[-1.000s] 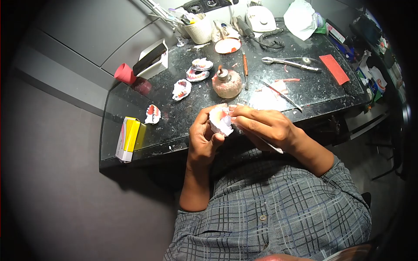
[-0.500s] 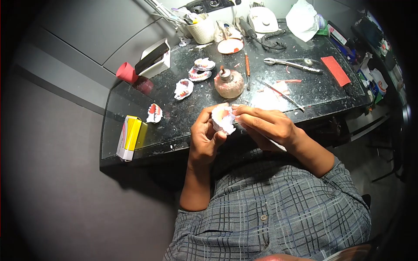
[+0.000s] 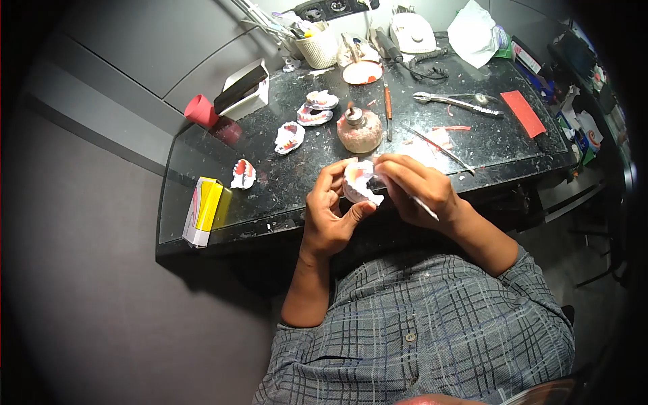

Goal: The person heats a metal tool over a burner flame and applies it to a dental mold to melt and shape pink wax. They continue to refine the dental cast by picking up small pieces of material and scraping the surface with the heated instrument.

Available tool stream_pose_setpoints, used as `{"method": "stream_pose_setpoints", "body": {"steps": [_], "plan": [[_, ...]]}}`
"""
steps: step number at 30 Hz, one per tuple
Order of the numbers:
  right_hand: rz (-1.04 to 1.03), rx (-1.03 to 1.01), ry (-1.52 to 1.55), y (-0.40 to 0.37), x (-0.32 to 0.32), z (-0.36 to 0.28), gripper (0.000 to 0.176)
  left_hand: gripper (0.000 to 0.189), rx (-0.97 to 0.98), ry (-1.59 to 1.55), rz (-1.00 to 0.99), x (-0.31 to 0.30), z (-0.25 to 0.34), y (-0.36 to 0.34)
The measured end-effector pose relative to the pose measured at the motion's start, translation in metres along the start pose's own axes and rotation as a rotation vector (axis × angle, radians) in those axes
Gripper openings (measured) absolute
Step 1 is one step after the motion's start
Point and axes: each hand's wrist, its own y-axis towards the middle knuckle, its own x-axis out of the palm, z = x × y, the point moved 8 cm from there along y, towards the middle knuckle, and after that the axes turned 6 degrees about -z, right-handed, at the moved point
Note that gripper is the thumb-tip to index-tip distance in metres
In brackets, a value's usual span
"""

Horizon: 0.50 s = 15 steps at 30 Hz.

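A white plaster dental cast (image 3: 358, 183) with pinkish wax on it is held between the fingers and thumb of my left hand (image 3: 329, 212), over the table's front edge. My right hand (image 3: 425, 191) grips a thin light-coloured tool (image 3: 426, 208) whose rear end sticks out below the palm. The fingertips of the right hand touch or nearly touch the cast's right side, and the tool's tip is hidden there. Just beyond the hands stands a round spirit burner (image 3: 360, 131) with a small orange glow at its wick.
On the black table (image 3: 270, 202) lie several casts (image 3: 290, 137), a yellow box (image 3: 207, 208), a red cup (image 3: 200, 111), a red wax sheet (image 3: 522, 114), pliers (image 3: 459, 103), a knife (image 3: 388, 104) and a thin instrument (image 3: 442, 150). A tool holder (image 3: 317, 50) stands behind.
The left hand and cast have shifted slightly right, and the cast is turned. My right hand has its fingers more bent and its tool more steeply angled.
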Motion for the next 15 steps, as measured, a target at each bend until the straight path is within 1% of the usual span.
{"method": "stream_pose_setpoints", "body": {"steps": [1, 3, 4, 6, 7, 8, 10, 11, 13, 15], "plan": [[0.001, 0.001, -0.001, 0.001, -0.002, 0.001, 0.024, 0.07, 0.0, 0.0, -0.001, 0.0, -0.001, -0.001], [0.081, 0.045, 0.089, 0.005, -0.014, 0.007, 0.017, 0.067, 0.039, -0.065, 0.012, -0.002, 0.0, -0.002], [0.079, 0.047, 0.09, 0.006, -0.016, 0.007, 0.017, 0.067, 0.037, -0.067, 0.013, -0.002, 0.001, -0.003], [0.051, 0.184, 0.201, 0.008, -0.016, 0.02, 0.014, 0.064, -0.003, -0.147, 0.048, -0.004, 0.002, -0.001], [0.033, 0.241, 0.214, 0.007, -0.015, 0.025, 0.014, 0.064, 0.063, -0.163, 0.052, -0.001, 0.008, 0.004], [0.033, 0.242, 0.214, 0.007, -0.015, 0.025, 0.014, 0.064, 0.063, -0.164, 0.052, -0.002, 0.008, 0.003], [0.047, 0.31, 0.387, 0.005, -0.008, 0.032, 0.012, 0.067, 0.012, -0.193, 0.029, -0.002, 0.005, 0.003], [0.048, 0.312, 0.386, 0.004, -0.006, 0.032, 0.012, 0.067, 0.01, -0.194, 0.028, -0.003, 0.003, 0.002], [0.049, 0.395, 0.624, 0.0, 0.003, 0.037, 0.011, 0.069, 0.051, -0.162, -0.006, -0.003, 0.002, 0.002], [0.012, 0.377, 0.573, 0.002, 0.0, 0.036, 0.011, 0.07, 0.05, -0.15, -0.006, -0.004, 0.002, 0.002]]}}
